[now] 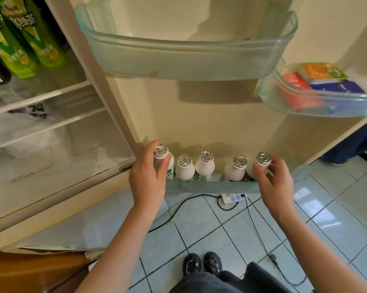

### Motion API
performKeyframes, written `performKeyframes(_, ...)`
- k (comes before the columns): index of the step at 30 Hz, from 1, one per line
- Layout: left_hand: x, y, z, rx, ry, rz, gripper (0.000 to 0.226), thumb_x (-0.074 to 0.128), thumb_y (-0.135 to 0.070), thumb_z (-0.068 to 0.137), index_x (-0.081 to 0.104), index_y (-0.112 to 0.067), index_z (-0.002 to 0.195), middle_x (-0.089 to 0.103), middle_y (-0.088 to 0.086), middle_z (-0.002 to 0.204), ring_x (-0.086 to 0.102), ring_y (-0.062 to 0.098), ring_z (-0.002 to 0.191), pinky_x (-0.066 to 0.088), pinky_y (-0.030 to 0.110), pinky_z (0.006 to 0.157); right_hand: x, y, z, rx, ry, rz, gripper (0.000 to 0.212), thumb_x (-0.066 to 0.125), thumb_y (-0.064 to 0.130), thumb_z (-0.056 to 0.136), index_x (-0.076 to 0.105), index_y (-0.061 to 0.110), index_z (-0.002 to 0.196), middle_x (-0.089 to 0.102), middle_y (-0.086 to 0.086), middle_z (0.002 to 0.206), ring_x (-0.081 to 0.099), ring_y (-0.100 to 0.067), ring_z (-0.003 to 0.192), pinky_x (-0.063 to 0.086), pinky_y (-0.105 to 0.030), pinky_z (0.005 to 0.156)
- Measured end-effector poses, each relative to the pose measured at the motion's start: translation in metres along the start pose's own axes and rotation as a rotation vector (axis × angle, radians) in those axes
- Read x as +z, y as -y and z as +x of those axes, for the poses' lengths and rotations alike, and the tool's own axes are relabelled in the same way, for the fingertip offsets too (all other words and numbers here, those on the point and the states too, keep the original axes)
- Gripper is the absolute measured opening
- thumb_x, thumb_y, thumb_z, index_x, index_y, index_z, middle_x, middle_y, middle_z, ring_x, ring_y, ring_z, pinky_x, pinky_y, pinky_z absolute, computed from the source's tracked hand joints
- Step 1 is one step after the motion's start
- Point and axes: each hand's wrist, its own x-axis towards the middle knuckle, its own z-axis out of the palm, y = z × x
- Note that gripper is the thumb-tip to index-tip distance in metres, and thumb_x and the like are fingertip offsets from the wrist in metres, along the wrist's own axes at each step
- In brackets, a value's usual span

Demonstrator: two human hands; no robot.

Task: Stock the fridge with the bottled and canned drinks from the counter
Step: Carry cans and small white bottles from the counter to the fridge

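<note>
While left hand and right hand grip end bottles, bin blurs labels.

A white power strip lies on the pale blue tiled floor. My dark perforated clogs stand together.

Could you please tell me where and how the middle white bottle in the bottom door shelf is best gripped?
Take the middle bottle by its narrow neck, just under the foil cap, coming from above. It stands upright, the shelf wall hides its base, and the next bottle stands close beside it.
</note>
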Motion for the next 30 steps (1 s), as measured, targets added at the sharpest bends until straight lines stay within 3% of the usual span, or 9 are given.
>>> performKeyframes(4,0.008,0.014,-0.01,-0.049,0.106,0.062,0.033,0.063,-0.023,0.088,0.058,-0.014,0.12,0.069,0.005,0.097,0.063,0.027,0.081,0.043,0.029,0.067,-0.002,-0.007,0.001,-0.046,0.012,-0.11,0.022,0.061,0.026,0.089,0.049,0.034,0.106,0.058,0.009,0.104,0.054,-0.005,0.094,0.038,-0.016,0.073)
performKeyframes(10,0.007,0.02,-0.012,-0.054,0.153,0.099,0.033,0.062,-0.026,0.088,0.056,-0.017,0.119,0.066,0.003,0.098,0.06,0.025,0.082,0.039,0.027,0.066,-0.003,-0.009,0.002,-0.108,-0.023,-0.22,0.019,0.061,0.026,0.088,0.049,0.027,0.103,0.055,0.008,0.096,0.049,-0.007,0.091,0.034,-0.024,0.073)
performKeyframes(15,0.007,0.014,-0.016,-0.035,0.082,0.054,0.037,0.063,-0.014,0.085,0.056,-0.011,0.121,0.055,0.005,0.123,0.051,0.023,0.112,0.042,0.029,0.086,-0.001,-0.005,-0.005,-0.112,-0.014,-0.289,0.036,0.064,0.024,0.088,0.052,0.013,0.12,0.052,0.009,0.107,0.049,-0.012,0.104,0.035,-0.024,0.081)
performKeyframes(18,0.011,0.013,-0.022,0.12,-0.104,0.085,0.036,0.061,-0.015,0.081,0.058,-0.008,0.116,0.049,0.014,0.129,0.042,0.028,0.119,0.037,0.042,0.102,-0.005,-0.003,-0.015,-0.162,-0.037,-0.322,0.051,0.064,0.021,0.088,0.044,0.008,0.133,0.051,0.0,0.127,0.045,-0.013,0.12,0.031,-0.018,0.096)
performKeyframes(20,0.021,0.011,-0.027,0.267,-0.204,0.06,0.03,0.062,-0.013,0.081,0.058,-0.008,0.111,0.045,0.017,0.13,0.038,0.033,0.118,0.038,0.053,0.098,-0.013,-0.007,-0.025,-0.162,-0.068,-0.355,0.054,0.063,0.019,0.088,0.042,0.007,0.137,0.047,-0.005,0.136,0.042,-0.016,0.126,0.026,-0.014,0.1)
performKeyframes(22,0.033,0.005,-0.035,0.389,-0.198,-0.008,0.024,0.059,-0.013,0.083,0.056,-0.009,0.107,0.041,0.015,0.13,0.035,0.034,0.12,0.036,0.052,0.1,-0.023,-0.012,-0.039,-0.129,-0.117,-0.369,0.053,0.062,0.017,0.088,0.042,0.008,0.136,0.046,-0.005,0.138,0.04,-0.014,0.128,0.024,-0.01,0.101)
performKeyframes(26,0.063,-0.014,-0.065,0.526,0.012,-0.132,0.016,0.055,-0.014,0.086,0.057,-0.011,0.102,0.042,0.012,0.127,0.037,0.034,0.118,0.032,0.043,0.106,-0.052,-0.034,-0.076,-0.026,-0.227,-0.413,0.044,0.063,0.013,0.087,0.049,0.008,0.128,0.044,-0.004,0.136,0.035,0.0,0.12,0.022,0.004,0.093)
performKeyframes(28,0.079,-0.024,-0.081,0.536,0.173,-0.171,0.014,0.055,-0.014,0.086,0.061,-0.01,0.097,0.046,0.011,0.123,0.041,0.032,0.116,0.032,0.039,0.105,-0.07,-0.051,-0.099,0.043,-0.262,-0.453,0.039,0.063,0.01,0.086,0.052,0.01,0.123,0.042,-0.004,0.136,0.032,0.009,0.111,0.033,-0.003,0.083)
performKeyframes(30,0.096,-0.032,-0.101,0.509,0.423,-0.173,0.016,0.054,-0.016,0.086,0.064,-0.007,0.095,0.055,0.01,0.116,0.048,0.029,0.109,0.033,0.032,0.1,-0.09,-0.073,-0.126,0.13,-0.252,-0.516,0.034,0.063,0.009,0.085,0.055,0.01,0.118,0.044,-0.005,0.134,0.037,0.006,0.104,0.037,-0.019,0.079)
